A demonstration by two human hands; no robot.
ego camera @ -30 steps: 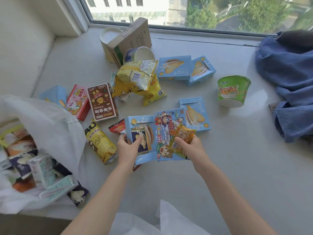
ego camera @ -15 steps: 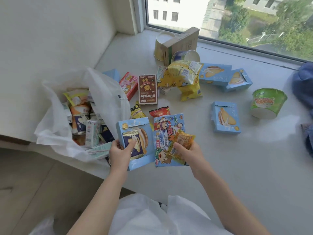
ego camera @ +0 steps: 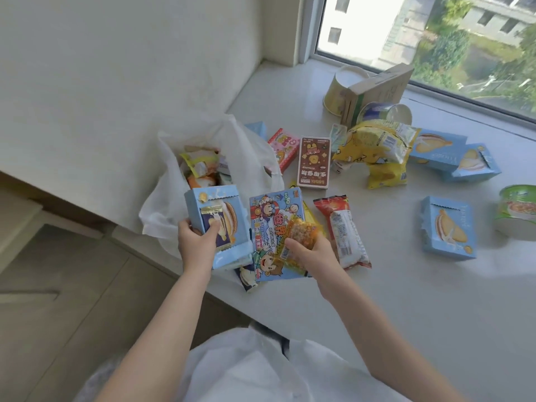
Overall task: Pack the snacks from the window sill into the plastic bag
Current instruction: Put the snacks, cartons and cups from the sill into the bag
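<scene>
White plastic bag (ego camera: 162, 216) sags open at the near-left edge of the window sill (ego camera: 406, 300), already holding several packets, so the packing looks well under way. The left hand (ego camera: 197, 242) grips a pale blue box (ego camera: 214, 219) with a dark sachet pinched against its front, held right beside the bag's mouth. The right hand (ego camera: 310, 250) curls round a cartoon-printed blue box (ego camera: 272, 227) and presses a small orange snack packet (ego camera: 298, 236) onto it. The step in hand seems to be carrying both handfuls to the bag; the next move calls for tipping them in through the opening without dragging the thin rim shut. Left on the sill, four more pale blue boxes can be counted, one half hidden behind the bag, besides one brown box (ego camera: 314, 162), one pink box (ego camera: 284, 147), one red-ended wrapper (ego camera: 343, 230), yellow bags (ego camera: 377, 152) piled too close to count, one green cup (ego camera: 517, 211), two paper cups and one cardboard carton (ego camera: 377, 88).
</scene>
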